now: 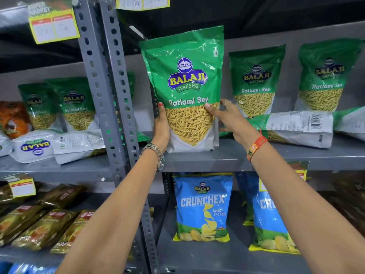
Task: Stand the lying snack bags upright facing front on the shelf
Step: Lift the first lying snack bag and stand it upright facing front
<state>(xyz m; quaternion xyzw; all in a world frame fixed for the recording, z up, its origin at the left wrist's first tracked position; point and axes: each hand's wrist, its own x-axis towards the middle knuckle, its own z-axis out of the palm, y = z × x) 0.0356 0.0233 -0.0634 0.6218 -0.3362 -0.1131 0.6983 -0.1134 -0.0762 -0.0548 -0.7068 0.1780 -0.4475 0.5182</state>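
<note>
A green Ratlami Sev bag [185, 76] stands upright, label to the front, at the left end of the grey shelf [227, 157]. My left hand [162, 127] grips its left edge and my right hand [231, 119] holds its right edge with the thumb on the front. Right of it a Ratlami Sev bag [292, 127] lies flat, barcode side showing. Behind that one, two more bags [256, 80] [325, 76] stand upright. A further lying bag [349, 123] shows at the right edge.
A perforated grey upright post [110, 95] divides the shelving. Left of it, Ratlami Sev bags [75, 103] stand behind lying white-backed bags [59, 145]. Blue Crunchex bags [203, 206] stand on the shelf below. Yellow price tags [53, 26] hang above.
</note>
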